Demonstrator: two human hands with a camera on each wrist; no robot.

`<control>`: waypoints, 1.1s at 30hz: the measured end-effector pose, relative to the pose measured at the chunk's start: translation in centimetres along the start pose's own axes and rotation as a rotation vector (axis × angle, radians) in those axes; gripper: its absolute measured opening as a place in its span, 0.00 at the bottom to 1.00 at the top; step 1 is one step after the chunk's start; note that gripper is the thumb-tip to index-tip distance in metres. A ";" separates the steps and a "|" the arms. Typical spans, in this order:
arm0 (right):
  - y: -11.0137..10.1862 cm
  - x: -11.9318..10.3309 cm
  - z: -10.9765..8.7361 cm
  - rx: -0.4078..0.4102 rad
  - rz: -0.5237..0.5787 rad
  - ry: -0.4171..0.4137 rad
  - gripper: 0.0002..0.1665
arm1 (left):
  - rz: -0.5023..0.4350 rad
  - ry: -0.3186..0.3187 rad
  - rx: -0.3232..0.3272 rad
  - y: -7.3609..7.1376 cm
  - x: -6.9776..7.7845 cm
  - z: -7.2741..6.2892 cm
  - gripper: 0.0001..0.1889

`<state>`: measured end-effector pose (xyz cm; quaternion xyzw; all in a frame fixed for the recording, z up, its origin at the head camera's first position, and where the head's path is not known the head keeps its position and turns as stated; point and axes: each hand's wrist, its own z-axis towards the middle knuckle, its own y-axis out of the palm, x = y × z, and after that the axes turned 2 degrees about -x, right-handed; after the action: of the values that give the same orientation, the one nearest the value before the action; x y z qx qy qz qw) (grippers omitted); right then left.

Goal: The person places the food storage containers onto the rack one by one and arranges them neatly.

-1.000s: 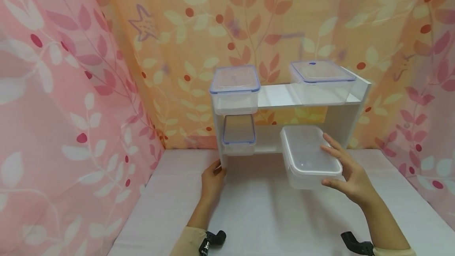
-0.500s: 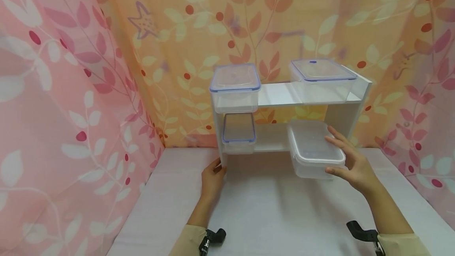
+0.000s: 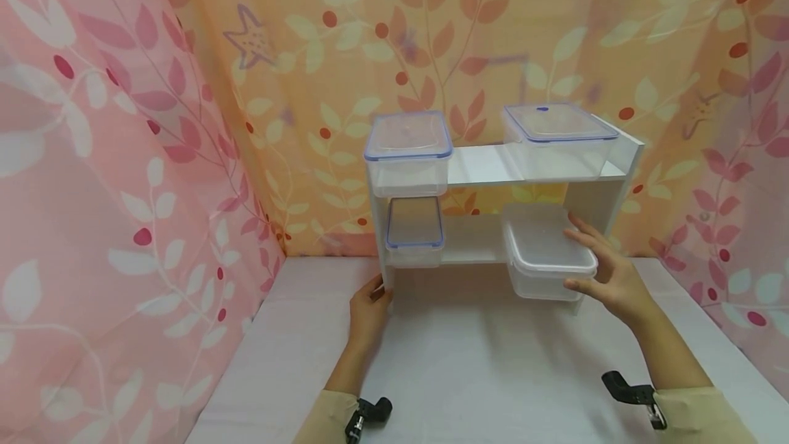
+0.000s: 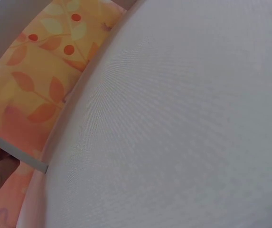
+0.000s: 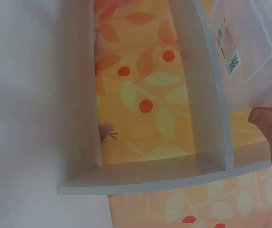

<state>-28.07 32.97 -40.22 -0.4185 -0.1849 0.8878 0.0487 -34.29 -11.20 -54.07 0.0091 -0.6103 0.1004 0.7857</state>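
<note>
My right hand (image 3: 610,279) holds a clear plastic food container with a translucent white lid (image 3: 548,242) by its right side, thumb at the front and fingers farther back. It overlaps the right end of the lower board of a white shelf unit (image 3: 477,164), its front hanging out past the edge. In the right wrist view, the container's labelled underside (image 5: 249,47) shows beside the board, with my thumb (image 5: 268,123) near it. Low on the unit's left side panel, my left hand (image 3: 368,314) grips the edge; the left wrist view shows the panel (image 4: 19,153) between thumb and fingers.
Blue-rimmed containers stand on the unit: one at the top left (image 3: 408,156), a wider one at the top right (image 3: 557,146), a smaller one (image 3: 414,231) on the lower board's left. White cloth (image 3: 468,362) covers the table; floral curtains (image 3: 431,33) hang behind and beside.
The white-lidded container and my right hand have moved back and slightly right, onto the view of the lower board's right end. My left hand has stayed on the side panel.
</note>
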 end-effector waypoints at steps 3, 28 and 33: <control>-0.2 0.2 0.5 0.001 0.018 -0.001 0.51 | -0.010 0.005 0.002 0.0 0.0 0.0 0.22; -1.4 2.5 3.9 0.019 0.060 0.095 0.48 | -0.013 -0.003 -0.010 -0.1 0.1 -0.1 0.23; -1.5 2.7 4.3 0.013 -0.010 0.134 0.48 | 0.001 -0.024 -0.001 -0.1 0.1 -0.3 0.23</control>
<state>-33.16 33.81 -39.09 -0.4760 -0.1773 0.8587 0.0681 -34.00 -11.23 -54.01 0.0094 -0.6196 0.1003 0.7784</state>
